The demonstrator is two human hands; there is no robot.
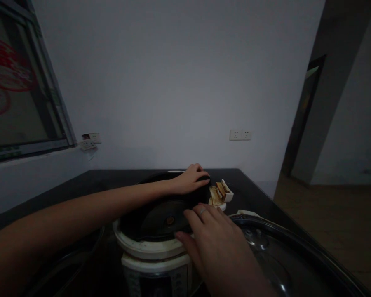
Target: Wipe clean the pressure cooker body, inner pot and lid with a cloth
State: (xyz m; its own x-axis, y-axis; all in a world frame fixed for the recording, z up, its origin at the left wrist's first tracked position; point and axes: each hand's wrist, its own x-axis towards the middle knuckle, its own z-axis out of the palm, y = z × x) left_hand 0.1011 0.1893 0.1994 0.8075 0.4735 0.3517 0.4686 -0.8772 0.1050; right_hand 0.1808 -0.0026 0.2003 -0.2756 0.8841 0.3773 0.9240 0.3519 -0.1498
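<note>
A white electric cooker with a dark inside stands uncovered in front of me, a control panel on its front. Inside it shows a dark round surface with a small brownish round piece at its middle. My left hand reaches across the opening, its fingers curled over a dark edge at the far right. My right hand bends over the near right rim, with thumb and fingers around it. A stained white and tan hinge-like part sticks out at the cooker's right side.
The cooker stands on a black tabletop. To the right lies a large shiny round object with a dark rim. A dark rounded vessel is at the lower left. Sockets are on the wall behind; a window is at left.
</note>
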